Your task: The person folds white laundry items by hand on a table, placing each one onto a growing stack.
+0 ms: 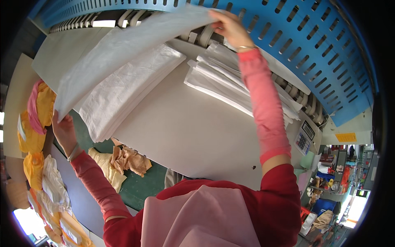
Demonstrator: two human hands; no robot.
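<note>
A thin white sheet [123, 46], perhaps plastic or fabric, is stretched in the air between my two hands. My left hand [64, 126] pinches its lower left corner. Its upper right end is gripped by my right hand [230, 27], near the blue slotted panel; the sheet is partly blurred. Beneath it lies a thick stack of folded white sheets [123, 89] on the pale table [185, 123]. More folded white sheets [222, 77] lie to the right, partly hidden behind my right forearm.
A blue slotted panel [290, 40] arches over a row of rollers [296, 92] at the table's far side. A calculator [305, 137] sits at the right edge. Crumpled tan cloth [129, 160] lies on a green surface [142, 185]. Yellow and white bundles [34, 166] line the left.
</note>
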